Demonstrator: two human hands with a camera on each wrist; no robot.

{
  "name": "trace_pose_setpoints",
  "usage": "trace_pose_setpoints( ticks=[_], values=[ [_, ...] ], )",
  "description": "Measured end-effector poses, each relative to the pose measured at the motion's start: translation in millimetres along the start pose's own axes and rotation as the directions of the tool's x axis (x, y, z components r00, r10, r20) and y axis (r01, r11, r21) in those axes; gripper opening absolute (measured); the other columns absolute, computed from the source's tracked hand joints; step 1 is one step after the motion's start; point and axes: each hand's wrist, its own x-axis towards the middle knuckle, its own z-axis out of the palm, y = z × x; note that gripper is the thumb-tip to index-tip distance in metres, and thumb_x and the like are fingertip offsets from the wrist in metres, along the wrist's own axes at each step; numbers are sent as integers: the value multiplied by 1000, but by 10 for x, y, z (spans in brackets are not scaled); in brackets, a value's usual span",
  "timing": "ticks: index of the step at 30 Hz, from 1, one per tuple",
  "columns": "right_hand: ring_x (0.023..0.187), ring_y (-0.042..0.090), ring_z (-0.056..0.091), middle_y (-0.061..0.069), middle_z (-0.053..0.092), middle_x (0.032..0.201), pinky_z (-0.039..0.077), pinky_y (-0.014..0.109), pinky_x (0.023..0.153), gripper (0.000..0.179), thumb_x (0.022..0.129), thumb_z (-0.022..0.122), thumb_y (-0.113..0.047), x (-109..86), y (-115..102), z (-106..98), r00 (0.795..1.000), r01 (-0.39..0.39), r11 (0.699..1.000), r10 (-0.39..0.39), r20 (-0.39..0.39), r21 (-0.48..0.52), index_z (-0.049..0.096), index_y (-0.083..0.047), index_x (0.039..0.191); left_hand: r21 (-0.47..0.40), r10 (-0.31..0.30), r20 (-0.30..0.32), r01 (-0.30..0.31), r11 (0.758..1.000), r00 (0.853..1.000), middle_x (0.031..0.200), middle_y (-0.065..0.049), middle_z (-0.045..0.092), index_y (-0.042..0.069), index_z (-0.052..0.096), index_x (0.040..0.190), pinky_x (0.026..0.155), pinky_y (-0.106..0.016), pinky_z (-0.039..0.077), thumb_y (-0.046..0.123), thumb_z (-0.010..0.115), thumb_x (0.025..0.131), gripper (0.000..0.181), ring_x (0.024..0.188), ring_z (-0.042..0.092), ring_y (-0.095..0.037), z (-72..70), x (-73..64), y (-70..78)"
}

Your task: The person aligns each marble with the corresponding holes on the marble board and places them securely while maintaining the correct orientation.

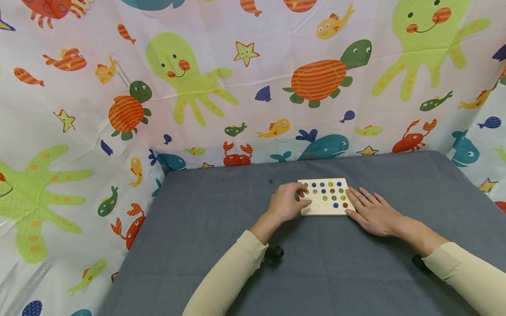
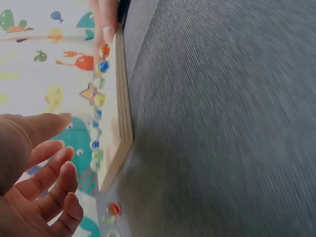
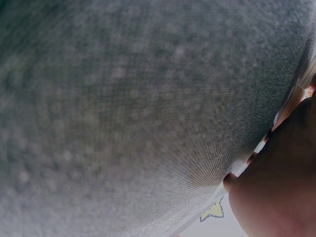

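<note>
A pale wooden board (image 1: 322, 211) lies on the table, with rows of small hollows and coloured glass marbles (image 1: 332, 191) in many of them. Bare hollows show at its near left part. Over the board's left end is my left hand (image 1: 287, 201), thumb and fingers apart. The left wrist view shows this left hand (image 2: 47, 173) with loosely bent fingers and nothing between them. My right hand (image 1: 373, 213) lies flat with straight fingers, its fingertips at the board's right edge. In the right wrist view, the right hand (image 3: 281, 173) covers most of the board.
A blue marble (image 1: 270, 181) lies loose on the grey cloth (image 1: 205, 228), left of the board. Past the board's corner in the left wrist view are a red marble (image 2: 113, 209) and a few others. A curtain (image 1: 221, 140) printed with sea animals hangs behind the table.
</note>
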Motion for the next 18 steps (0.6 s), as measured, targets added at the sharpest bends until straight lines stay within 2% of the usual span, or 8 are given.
trace_pose_setpoints(
  ticks=[8,18],
  values=[
    [151,51,17,24,20,166,12,72,113,73,109,38,-50,-16,-6,1,1000,-2,1000,2,-6,0,23,0,161,4,-25,-45,25,1000,999,104,2,70,15,74,115,74,-35,51,31,80,91,30,93,65,-16,-153,-176,-245],
    [151,51,16,24,20,167,11,73,113,74,109,39,-50,-15,-6,30,1000,-7,1000,7,-4,2,23,0,161,13,-78,-60,79,997,995,108,1,70,15,73,116,78,-41,53,34,79,92,31,97,65,-18,-308,-319,-539]
  ],
)
